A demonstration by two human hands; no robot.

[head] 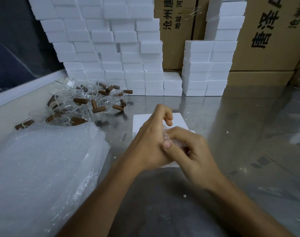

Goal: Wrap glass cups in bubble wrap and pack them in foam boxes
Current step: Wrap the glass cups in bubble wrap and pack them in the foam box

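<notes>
Both hands close the wrap round one cup above an open foam box.

At far left lies the stack of clear bubble-wrap sheets [43,168]; behind it a huddle of clear glass cups with brown wooden handles [87,101] waits on the grey metal table [248,134]. The left hand [151,139] cups a small bubble-wrapped bundle [168,139], presumably a glass cup, fingers curled over it; the right hand [190,149] pinches the wrap's edge, thumb pressed down. Beneath sits the white square foam box [142,122], mostly hidden. Wrapping looks nearly done; next, lower the bundle into the box. Stacked white foam boxes [111,48] and brown cardboard cartons [265,40] stand behind, well apart, blocking nothing.
</notes>
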